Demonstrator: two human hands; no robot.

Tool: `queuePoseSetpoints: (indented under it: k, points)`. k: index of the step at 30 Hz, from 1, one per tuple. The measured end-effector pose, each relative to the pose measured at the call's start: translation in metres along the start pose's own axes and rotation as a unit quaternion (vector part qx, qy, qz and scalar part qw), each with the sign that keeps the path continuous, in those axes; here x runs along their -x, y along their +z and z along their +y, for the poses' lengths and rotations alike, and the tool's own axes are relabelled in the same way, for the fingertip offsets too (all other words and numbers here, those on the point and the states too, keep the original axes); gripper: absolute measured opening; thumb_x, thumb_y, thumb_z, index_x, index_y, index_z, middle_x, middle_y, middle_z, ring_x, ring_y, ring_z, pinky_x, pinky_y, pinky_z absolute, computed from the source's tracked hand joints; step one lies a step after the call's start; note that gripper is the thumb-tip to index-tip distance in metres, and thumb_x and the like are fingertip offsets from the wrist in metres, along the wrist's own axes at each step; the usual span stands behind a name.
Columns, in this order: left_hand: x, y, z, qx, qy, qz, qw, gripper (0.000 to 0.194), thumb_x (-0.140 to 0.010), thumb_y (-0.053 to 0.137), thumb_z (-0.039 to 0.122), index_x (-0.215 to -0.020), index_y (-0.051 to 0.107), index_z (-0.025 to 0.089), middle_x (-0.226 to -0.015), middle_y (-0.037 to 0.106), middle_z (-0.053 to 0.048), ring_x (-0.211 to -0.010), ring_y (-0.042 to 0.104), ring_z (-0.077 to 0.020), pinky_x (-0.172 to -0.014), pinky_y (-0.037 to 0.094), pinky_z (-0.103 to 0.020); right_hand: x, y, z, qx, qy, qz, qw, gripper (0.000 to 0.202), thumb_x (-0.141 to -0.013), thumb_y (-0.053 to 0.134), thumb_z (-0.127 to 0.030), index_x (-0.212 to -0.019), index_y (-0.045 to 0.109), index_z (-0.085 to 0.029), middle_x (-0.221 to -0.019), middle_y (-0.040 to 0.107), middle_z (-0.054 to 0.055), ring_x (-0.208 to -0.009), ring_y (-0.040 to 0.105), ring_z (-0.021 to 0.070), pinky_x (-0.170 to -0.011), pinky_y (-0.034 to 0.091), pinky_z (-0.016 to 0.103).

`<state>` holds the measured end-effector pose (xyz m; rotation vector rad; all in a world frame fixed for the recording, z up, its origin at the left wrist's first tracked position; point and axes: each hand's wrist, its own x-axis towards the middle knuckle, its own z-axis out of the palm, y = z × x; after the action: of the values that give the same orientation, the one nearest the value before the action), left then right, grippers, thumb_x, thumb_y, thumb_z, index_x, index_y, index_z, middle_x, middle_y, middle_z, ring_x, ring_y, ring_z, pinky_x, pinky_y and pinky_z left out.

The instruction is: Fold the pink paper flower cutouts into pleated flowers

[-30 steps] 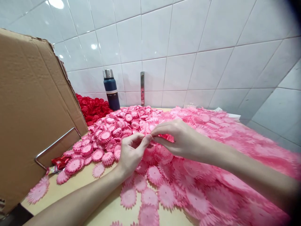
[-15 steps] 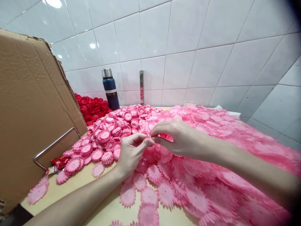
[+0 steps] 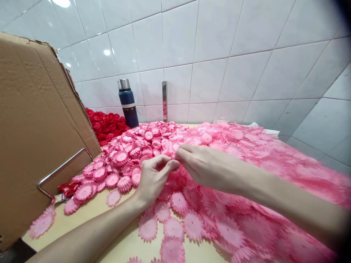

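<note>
My left hand (image 3: 156,177) is closed in a pinch, thumb against the fingers, with a bit of pink at the tips. Against those fingertips my right hand (image 3: 201,164) is closed too, its back turned up. The small pink piece between them is mostly hidden; it looks like one of the petal discs. Beneath and around both hands lie loose pink scalloped petal discs (image 3: 179,202), flat, each with a small dark centre. Left of my hands rises a heap of smaller, thicker stacked pink flower pieces (image 3: 120,157).
A cardboard box (image 3: 35,128) stands at the left, with a bent metal rod (image 3: 64,170) beside it. Behind are a red flower heap (image 3: 108,126), a dark blue bottle (image 3: 128,104) and a metal bracket (image 3: 165,101) against the tiled wall (image 3: 214,44). A red wrapper (image 3: 67,189) lies near the rod.
My right hand has rolled over so that its back faces up and its fingers have curled in at the left fingertips. My left hand stays nearly in place.
</note>
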<state>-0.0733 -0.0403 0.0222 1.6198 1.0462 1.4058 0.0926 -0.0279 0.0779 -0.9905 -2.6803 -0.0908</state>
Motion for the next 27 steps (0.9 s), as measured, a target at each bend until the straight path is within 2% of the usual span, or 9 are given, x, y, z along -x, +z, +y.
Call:
queuePoseSetpoints:
  k: [4,10,14,17,19,22,24,27]
  points:
    - [0.001,0.0,0.001,-0.025,0.01,0.009,1.0,0.022,-0.081,0.066,0.031,-0.069,0.065,0.013,-0.066,0.065,-0.002,-0.062,0.058,-0.0112,-0.06,0.045,-0.02,-0.002,0.002,0.001,0.012,0.013,0.042,0.999,0.016,-0.086,0.043,-0.008,-0.073,0.05,-0.014,-0.068,0.052,0.003,-0.05,0.039,0.0096,-0.046,0.029,0.026]
    - [0.004,0.003,0.009,-0.048,0.027,0.011,0.998,0.027,-0.084,0.061,0.034,-0.069,0.064,0.013,-0.067,0.067,-0.004,-0.064,0.06,-0.0129,-0.063,0.046,-0.023,-0.007,-0.003,0.003,-0.077,0.047,0.153,0.984,0.017,-0.083,0.047,-0.013,-0.067,0.052,-0.015,-0.067,0.057,0.005,-0.059,0.051,0.013,-0.056,0.04,0.027]
    - [0.006,0.004,0.011,-0.039,0.032,0.028,0.998,0.026,-0.084,0.061,0.032,-0.069,0.066,0.013,-0.068,0.067,-0.004,-0.065,0.061,-0.0136,-0.064,0.047,-0.024,-0.008,-0.009,0.007,-0.146,0.122,0.18,0.965,0.016,-0.078,0.049,-0.011,-0.065,0.057,-0.016,-0.064,0.063,0.005,-0.06,0.059,0.0151,-0.056,0.045,0.028]
    - [0.01,0.003,0.013,-0.038,0.05,0.025,0.998,0.026,-0.085,0.06,0.03,-0.066,0.064,0.013,-0.065,0.066,-0.004,-0.062,0.06,-0.0132,-0.062,0.046,-0.024,-0.007,-0.016,0.023,-0.108,0.181,0.243,0.947,0.013,-0.079,0.051,-0.013,-0.069,0.059,-0.015,-0.067,0.067,0.006,-0.06,0.062,0.0163,-0.057,0.048,0.029]
    - [0.012,0.002,0.015,-0.03,0.06,0.016,0.998,0.027,-0.086,0.059,0.03,-0.066,0.064,0.013,-0.065,0.065,-0.004,-0.063,0.06,-0.0131,-0.062,0.046,-0.024,-0.005,-0.022,0.037,-0.087,0.23,0.266,0.932,0.016,-0.083,0.052,-0.021,-0.071,0.063,-0.015,-0.063,0.067,0.006,-0.056,0.063,0.0172,-0.054,0.047,0.03]
    - [0.012,0.002,0.016,-0.01,0.056,0.001,0.998,0.024,-0.087,0.057,0.029,-0.069,0.064,0.014,-0.068,0.064,-0.003,-0.066,0.059,-0.0128,-0.065,0.045,-0.023,-0.003,-0.031,0.048,-0.067,0.248,0.234,0.938,0.027,-0.083,0.056,-0.039,-0.071,0.067,-0.017,-0.061,0.067,0.006,-0.056,0.063,0.0197,-0.052,0.045,0.032]
    - [0.011,0.003,0.014,-0.008,0.042,-0.007,0.999,0.023,-0.086,0.057,0.029,-0.07,0.062,0.014,-0.066,0.061,-0.001,-0.064,0.055,-0.0114,-0.063,0.043,-0.022,-0.001,-0.035,0.045,-0.071,0.236,0.189,0.95,0.034,-0.083,0.055,-0.046,-0.07,0.068,-0.018,-0.065,0.068,0.007,-0.058,0.062,0.0199,-0.054,0.045,0.033]
    - [0.007,0.003,0.009,-0.002,0.014,0.002,1.0,0.022,-0.086,0.058,0.028,-0.068,0.059,0.015,-0.064,0.055,0.002,-0.061,0.049,-0.0099,-0.059,0.04,-0.021,0.001,-0.038,0.029,-0.166,0.14,0.094,0.972,0.026,-0.085,0.055,-0.041,-0.079,0.07,-0.021,-0.076,0.071,0.004,-0.067,0.064,0.0174,-0.059,0.048,0.03]
